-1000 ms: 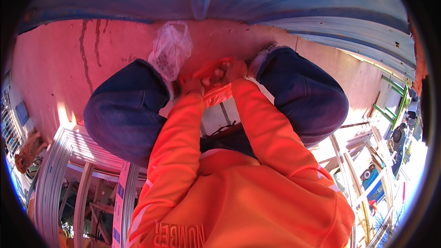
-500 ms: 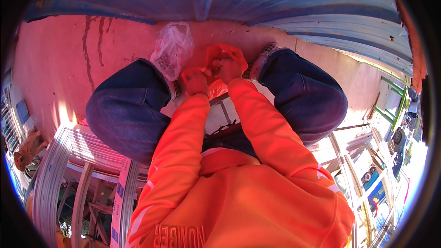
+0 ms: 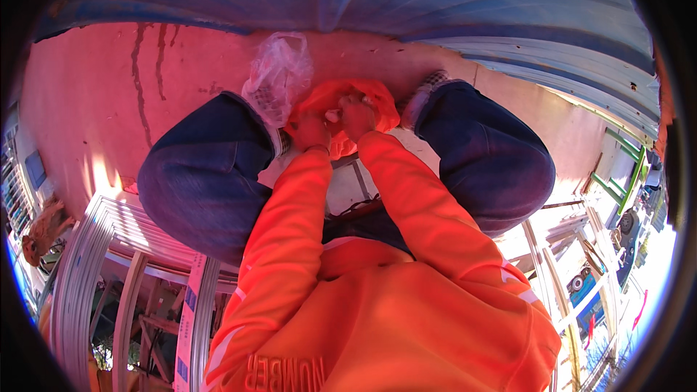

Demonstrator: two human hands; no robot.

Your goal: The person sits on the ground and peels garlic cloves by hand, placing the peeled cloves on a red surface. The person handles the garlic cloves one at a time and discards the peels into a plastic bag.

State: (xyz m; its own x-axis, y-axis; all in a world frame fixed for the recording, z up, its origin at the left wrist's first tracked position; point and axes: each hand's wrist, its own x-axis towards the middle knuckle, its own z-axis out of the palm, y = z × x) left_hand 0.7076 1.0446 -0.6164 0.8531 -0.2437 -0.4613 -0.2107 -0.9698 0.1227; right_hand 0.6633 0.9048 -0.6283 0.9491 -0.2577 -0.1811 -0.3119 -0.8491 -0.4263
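Between my feet an open red plastic bag (image 3: 383, 93) rests low, its mouth spread wide. My left hand (image 3: 312, 131) is closed at the bag's left side; its fingertips are partly hidden, so what it grips cannot be made out. My right hand (image 3: 357, 116) reaches over the bag's mouth, fingers closed on a small pale piece (image 3: 333, 115) that shows between the two hands. What else lies inside the bag is mostly hidden. A clear plastic bag (image 3: 279, 72) stands crumpled against my left shoe, touched by neither hand.
A blue corrugated metal sheet (image 3: 465, 0) rises in front of me. My bent knees flank the bags. Stacked pale metal frames (image 3: 109, 247) stand behind on the left, more frames (image 3: 552, 276) on the right. A brown animal (image 3: 45, 232) is at the far left.
My right hand has moved slightly left and down, closer to my left hand. The red bag's mouth has spread wider and rounder. The clear bag stays beside my left shoe.
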